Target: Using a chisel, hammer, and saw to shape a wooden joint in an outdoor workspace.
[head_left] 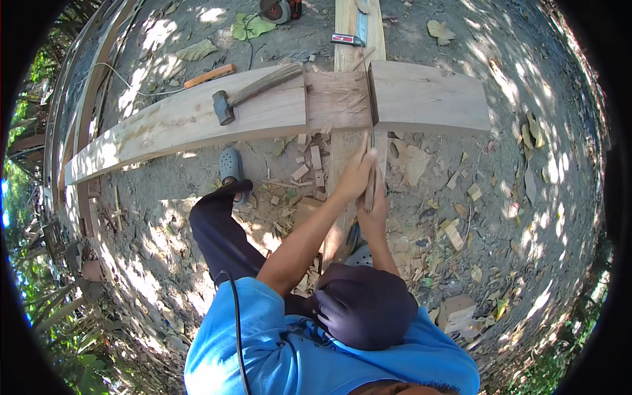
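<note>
Both hands meet just on the near side of a notch in a thick pale wooden beam point(431, 99). My right hand point(374, 209) is closed round a narrow wooden-handled tool point(370, 188), held nearly in line with the notch's right wall. Against its upper part, my left hand point(355, 175) is closed, with fingers stretched along it. The working end is thin and seen edge-on, so its kind is unclear. Rough splinters lie on the notch floor point(336, 99). A hammer point(226, 107) with a wooden handle rests on the beam left of the notch.
An orange-handled tool point(209, 76) lies along the beam's far edge. A second plank point(342, 59) runs beneath the beam, bearing a red-and-white tube-like item point(347, 40). Farther back sits a corded power tool point(276, 10). Wood offcuts point(454, 235) and dry leaves litter the ground.
</note>
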`<state>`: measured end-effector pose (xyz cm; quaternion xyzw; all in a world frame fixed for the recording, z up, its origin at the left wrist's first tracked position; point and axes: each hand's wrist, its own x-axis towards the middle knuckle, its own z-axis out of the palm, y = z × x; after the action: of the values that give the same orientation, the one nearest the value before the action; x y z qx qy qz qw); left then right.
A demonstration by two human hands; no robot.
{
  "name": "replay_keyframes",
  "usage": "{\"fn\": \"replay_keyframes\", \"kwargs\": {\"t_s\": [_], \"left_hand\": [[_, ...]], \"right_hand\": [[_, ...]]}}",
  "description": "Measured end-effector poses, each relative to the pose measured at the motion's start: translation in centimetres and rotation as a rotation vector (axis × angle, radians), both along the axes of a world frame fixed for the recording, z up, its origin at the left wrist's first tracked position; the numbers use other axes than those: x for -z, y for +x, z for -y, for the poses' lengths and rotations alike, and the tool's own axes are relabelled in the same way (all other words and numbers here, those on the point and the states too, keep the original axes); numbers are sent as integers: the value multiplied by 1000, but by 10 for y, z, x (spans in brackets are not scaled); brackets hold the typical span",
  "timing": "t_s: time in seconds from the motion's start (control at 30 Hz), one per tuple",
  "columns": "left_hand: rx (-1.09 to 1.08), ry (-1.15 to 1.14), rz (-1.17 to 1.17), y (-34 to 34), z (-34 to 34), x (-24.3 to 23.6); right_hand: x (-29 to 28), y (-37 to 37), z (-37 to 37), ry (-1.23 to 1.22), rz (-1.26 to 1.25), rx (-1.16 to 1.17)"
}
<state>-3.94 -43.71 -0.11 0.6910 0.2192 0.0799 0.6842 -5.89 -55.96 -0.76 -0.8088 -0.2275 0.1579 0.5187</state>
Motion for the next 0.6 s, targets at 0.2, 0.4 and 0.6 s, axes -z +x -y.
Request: {"fn": "replay_keyframes", "kwargs": {"t_s": [0.2,0.4,0.6], "left_hand": [[131,-59,-62,-92,86,-11],[-28,-16,-73,35,-18,-3],[63,-118,-255,-64,63,-13]], "right_hand": [[-19,-89,67,563,-956,533],[-12,37,-30,33,-94,67],[-24,-58,60,86,-209,81]]}}
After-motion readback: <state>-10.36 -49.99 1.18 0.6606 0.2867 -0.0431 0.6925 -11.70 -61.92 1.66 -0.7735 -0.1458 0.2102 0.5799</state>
